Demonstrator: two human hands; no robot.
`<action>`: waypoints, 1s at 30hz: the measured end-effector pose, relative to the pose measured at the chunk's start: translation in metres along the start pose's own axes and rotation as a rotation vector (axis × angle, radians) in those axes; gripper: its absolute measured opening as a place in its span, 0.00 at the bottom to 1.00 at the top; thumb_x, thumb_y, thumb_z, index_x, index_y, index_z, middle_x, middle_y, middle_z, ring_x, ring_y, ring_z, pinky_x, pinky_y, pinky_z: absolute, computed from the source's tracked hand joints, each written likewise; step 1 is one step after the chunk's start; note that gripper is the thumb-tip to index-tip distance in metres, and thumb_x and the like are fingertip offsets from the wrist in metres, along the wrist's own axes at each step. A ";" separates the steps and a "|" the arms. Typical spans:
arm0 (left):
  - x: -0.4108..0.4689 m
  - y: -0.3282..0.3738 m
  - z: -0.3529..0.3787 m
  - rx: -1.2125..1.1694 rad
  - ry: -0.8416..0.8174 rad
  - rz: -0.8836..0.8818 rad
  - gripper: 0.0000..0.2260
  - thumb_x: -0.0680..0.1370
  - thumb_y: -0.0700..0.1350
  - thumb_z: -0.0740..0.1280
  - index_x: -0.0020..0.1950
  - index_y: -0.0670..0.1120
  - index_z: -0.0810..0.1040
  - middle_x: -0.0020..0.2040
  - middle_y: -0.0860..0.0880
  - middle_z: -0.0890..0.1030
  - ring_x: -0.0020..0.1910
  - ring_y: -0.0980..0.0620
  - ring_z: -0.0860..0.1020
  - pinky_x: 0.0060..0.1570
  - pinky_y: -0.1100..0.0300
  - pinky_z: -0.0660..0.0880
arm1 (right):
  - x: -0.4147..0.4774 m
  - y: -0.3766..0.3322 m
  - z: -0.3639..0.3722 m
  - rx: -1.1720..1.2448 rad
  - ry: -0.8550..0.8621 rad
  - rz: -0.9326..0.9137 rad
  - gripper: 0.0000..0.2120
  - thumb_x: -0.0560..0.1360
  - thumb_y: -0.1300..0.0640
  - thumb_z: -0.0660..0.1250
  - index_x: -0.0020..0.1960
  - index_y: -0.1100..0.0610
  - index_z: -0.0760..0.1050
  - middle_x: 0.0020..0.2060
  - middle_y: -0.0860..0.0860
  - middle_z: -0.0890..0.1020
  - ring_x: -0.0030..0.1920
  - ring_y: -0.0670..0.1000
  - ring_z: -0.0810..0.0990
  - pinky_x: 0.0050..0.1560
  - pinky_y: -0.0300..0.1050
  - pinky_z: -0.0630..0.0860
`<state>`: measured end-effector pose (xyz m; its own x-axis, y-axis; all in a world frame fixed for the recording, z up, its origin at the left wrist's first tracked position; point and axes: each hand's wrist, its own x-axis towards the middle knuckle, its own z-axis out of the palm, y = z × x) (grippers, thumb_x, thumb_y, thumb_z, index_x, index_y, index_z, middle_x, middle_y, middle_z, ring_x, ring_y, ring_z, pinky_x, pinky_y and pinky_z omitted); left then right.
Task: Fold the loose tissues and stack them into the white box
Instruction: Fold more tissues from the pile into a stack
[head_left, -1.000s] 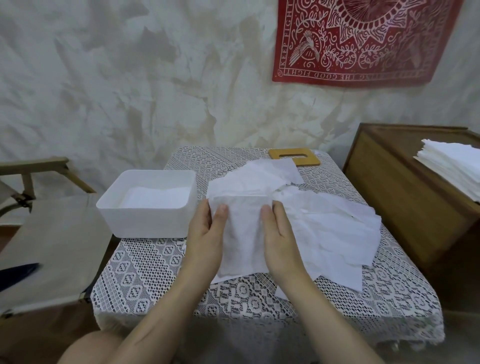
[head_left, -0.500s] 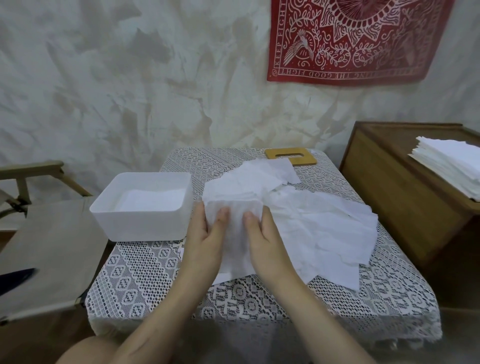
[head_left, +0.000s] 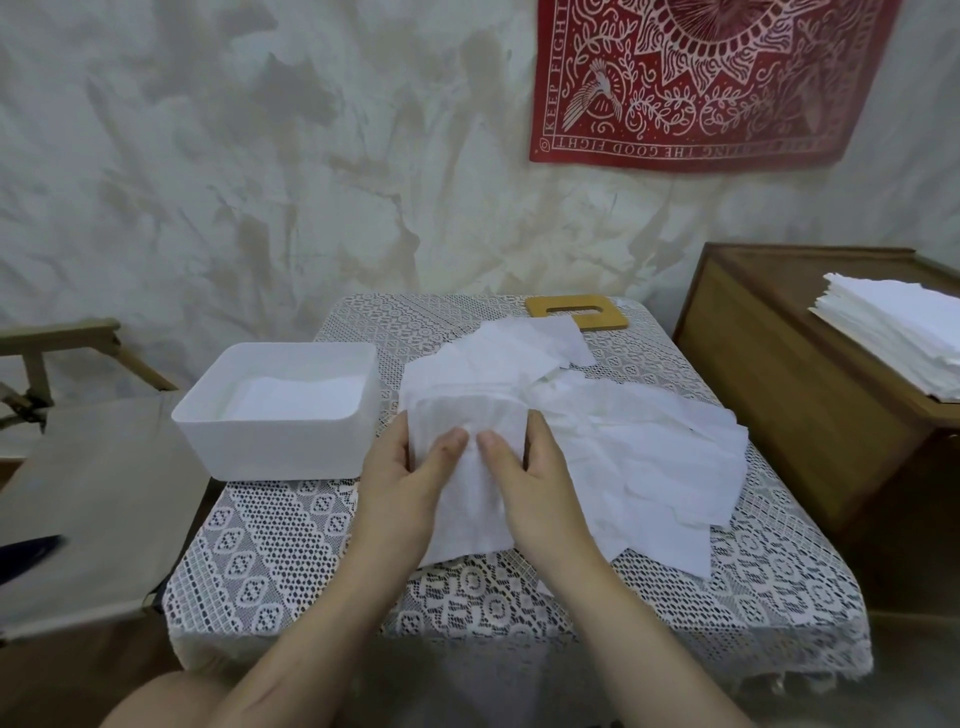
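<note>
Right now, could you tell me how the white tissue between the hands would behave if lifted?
Probably floppy: the thin white paper tissue is creased mid-fold. Likely light and easily torn, like the wrinkled loose sheets beside it.

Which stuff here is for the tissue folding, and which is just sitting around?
For the job: left hand, right hand, held tissue, loose tissues, white box.
Lying about: wooden slotted lid, red wall hanging, stacked tissues, cabinet, folding chair.

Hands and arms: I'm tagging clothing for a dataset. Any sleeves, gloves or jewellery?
The left hand and right hand are bare: no gloves, rings or watch show. Both forearms are bare too, with no sleeve in view.
</note>
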<state>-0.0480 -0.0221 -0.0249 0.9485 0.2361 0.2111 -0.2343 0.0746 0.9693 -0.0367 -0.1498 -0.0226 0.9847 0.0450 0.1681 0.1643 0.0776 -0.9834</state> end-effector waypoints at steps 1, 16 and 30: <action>0.001 -0.001 0.000 -0.016 0.014 -0.008 0.07 0.80 0.41 0.70 0.58 0.47 0.82 0.49 0.50 0.88 0.47 0.51 0.87 0.39 0.62 0.81 | 0.000 0.003 0.000 0.005 -0.015 0.015 0.07 0.82 0.57 0.66 0.60 0.53 0.76 0.52 0.47 0.85 0.52 0.45 0.85 0.49 0.42 0.82; -0.002 0.003 -0.055 0.029 -0.173 -0.327 0.09 0.79 0.36 0.70 0.59 0.44 0.80 0.49 0.45 0.87 0.44 0.46 0.87 0.40 0.53 0.83 | -0.006 0.009 -0.052 -0.121 -0.110 0.128 0.06 0.76 0.59 0.74 0.50 0.50 0.81 0.41 0.46 0.87 0.42 0.49 0.85 0.36 0.40 0.76; -0.008 -0.007 -0.058 0.079 -0.116 -0.086 0.11 0.75 0.46 0.72 0.57 0.50 0.80 0.47 0.54 0.86 0.47 0.56 0.83 0.43 0.64 0.78 | -0.011 0.024 -0.018 -0.132 -0.084 0.061 0.15 0.78 0.55 0.72 0.65 0.52 0.77 0.56 0.45 0.85 0.58 0.45 0.83 0.60 0.45 0.79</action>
<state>-0.0661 0.0319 -0.0410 0.9837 0.1178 0.1355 -0.1379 0.0123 0.9904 -0.0429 -0.1668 -0.0495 0.9858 0.1292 0.1075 0.1159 -0.0591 -0.9915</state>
